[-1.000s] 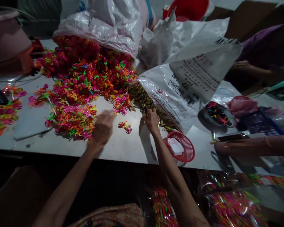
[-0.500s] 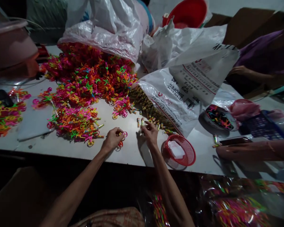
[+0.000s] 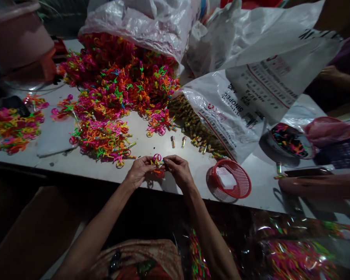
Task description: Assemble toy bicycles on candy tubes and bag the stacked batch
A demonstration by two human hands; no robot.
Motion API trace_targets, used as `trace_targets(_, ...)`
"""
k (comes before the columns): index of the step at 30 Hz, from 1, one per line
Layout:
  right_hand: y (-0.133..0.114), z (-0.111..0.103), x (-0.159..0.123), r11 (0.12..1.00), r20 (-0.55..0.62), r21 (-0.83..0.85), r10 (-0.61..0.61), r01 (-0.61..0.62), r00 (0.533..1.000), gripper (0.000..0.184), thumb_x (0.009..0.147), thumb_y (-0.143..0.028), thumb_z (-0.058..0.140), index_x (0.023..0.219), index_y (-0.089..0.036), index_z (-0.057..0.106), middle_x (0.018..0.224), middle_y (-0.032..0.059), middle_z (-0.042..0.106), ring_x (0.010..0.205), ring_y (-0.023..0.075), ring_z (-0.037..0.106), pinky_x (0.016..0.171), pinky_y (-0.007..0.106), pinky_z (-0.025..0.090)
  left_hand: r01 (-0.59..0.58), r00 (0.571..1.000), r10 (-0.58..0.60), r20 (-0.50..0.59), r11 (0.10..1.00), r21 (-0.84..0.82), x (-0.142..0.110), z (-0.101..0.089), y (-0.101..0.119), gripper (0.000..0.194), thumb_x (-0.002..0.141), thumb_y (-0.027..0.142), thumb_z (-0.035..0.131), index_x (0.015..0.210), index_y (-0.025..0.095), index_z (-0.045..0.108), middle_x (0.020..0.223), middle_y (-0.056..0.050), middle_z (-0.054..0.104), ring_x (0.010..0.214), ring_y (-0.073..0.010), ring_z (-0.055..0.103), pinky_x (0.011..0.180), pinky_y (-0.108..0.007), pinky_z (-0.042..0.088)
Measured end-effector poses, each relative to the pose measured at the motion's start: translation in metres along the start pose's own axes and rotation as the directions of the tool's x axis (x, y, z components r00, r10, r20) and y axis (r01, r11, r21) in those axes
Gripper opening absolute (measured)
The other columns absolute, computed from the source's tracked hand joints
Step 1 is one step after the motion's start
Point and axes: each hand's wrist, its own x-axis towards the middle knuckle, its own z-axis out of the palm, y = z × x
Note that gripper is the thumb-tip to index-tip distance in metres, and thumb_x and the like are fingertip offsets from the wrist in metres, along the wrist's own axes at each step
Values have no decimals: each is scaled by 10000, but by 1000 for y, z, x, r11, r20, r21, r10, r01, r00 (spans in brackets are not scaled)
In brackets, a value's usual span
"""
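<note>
Left hand [image 3: 138, 171]: thumb and fingers closed on the toy [image 3: 157, 157], gripping it from its left side.
Right hand [image 3: 177, 169]: fingertips pinched together at the toy's right side, probably on a tube [image 3: 161, 163], though the fingers cover most of it.
Toy: between the two hands, raised just above the table [image 3: 140, 126] near its front edge; a pink ring shows at the top, a red one below.
Loose tubes [image 3: 183, 142]: two, side by side on the table beyond the hands, apart from each other.
Pile [image 3: 105, 138]: bright plastic pieces heaped left of and beyond the left hand, reaching back to the mouth of a white bag [image 3: 142, 23].
Tube heap [image 3: 192, 120]: spilling from the printed sack [image 3: 221, 101], beyond the right hand.
Basket [image 3: 244, 181]: red mesh, right of the right hand, with white paper [image 3: 226, 178] inside.
Bowl [image 3: 275, 149]: farther right, holding dark and bright pieces, beside a pink bag [image 3: 328, 130].
Small pile [image 3: 14, 130]: at the far left, more bright pieces, near a bucket [image 3: 20, 37].
Far right: another person's forearm [image 3: 332, 74].
Below the table: clear bags [image 3: 300, 252] of bright pieces.
</note>
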Motion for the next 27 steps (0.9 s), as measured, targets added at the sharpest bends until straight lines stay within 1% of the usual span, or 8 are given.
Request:
trace_targets(5, 2, -1, 0, 999, -54, -26, -33, 32, 998, 265, 518, -340, 854, 663, -179, 702, 556, -29, 633, 516, 101, 577, 525, 227, 440, -19, 997, 16, -70, 999, -37, -5, -4, -1, 429, 441, 137, 862, 794, 138, 618, 710, 7, 694, 658, -102, 653, 711, -235, 518)
trace_targets(10, 3, -1, -1, 999, -13, -41, 6, -7, 1000, 260, 511, -334, 855, 655, -177, 705, 584, -18, 652, 509, 106, 579, 534, 243, 458, -40, 998, 42, -52, 998, 38, -8, -3, 3, 472, 440, 188, 873, 824, 136, 602, 716, 0, 689, 662, -119, 655, 689, -248, 514)
trace_targets(13, 2, 0, -2, 999, 9, -35, 12, -12, 1000, 271, 499, -343, 860, 645, -177, 703, 580, -14, 656, 504, 110, 586, 538, 250, 472, -56, 997, 60, -52, 996, 76, -9, -2, 5, 463, 429, 193, 871, 799, 141, 597, 708, 7, 686, 661, -120, 652, 690, -254, 515)
trace_targets(17, 4, 6, -7, 996, -4, -67, -63, 62, 998, 250, 527, -354, 847, 644, -183, 707, 567, -14, 659, 495, 114, 590, 544, 260, 496, -66, 993, 77, -87, 989, 130, -13, -2, 8, 430, 397, 177, 853, 748, 144, 608, 679, 10, 688, 625, -114, 637, 652, -252, 518)
trace_targets(20, 4, 14, -12, 976, 3, -157, -151, 150, 988, 205, 584, -341, 820, 669, -186, 718, 587, -4, 677, 528, 127, 616, 573, 270, 520, -106, 982, 132, -138, 978, 182, -15, -4, 11, 393, 402, 187, 831, 729, 144, 616, 644, 16, 679, 608, -109, 627, 622, -235, 511)
trace_targets(23, 4, 21, -13, 958, 20, -214, -191, 191, 981, 184, 607, -335, 804, 673, -186, 719, 607, 3, 687, 557, 142, 637, 591, 283, 537, -137, 964, 184, -190, 962, 238, -16, -9, 14, 372, 409, 177, 823, 715, 139, 615, 631, 14, 675, 599, -105, 622, 611, -227, 505)
trace_targets(25, 5, 25, -12, 959, 26, -209, -191, 192, 981, 186, 608, -337, 804, 672, -185, 720, 610, 5, 689, 560, 146, 642, 594, 286, 541, -122, 968, 168, -187, 965, 232, -18, -12, 17, 366, 415, 171, 828, 711, 134, 616, 640, 6, 680, 600, -106, 625, 617, -228, 506)
trace_targets(27, 5, 26, -9, 972, 38, -161, -168, 172, 985, 202, 597, -347, 812, 669, -183, 720, 603, 4, 688, 546, 143, 639, 594, 287, 542, -91, 981, 118, -153, 981, 171, -20, -15, 20, 376, 422, 176, 840, 724, 133, 621, 663, -6, 691, 619, -117, 642, 643, -243, 522)
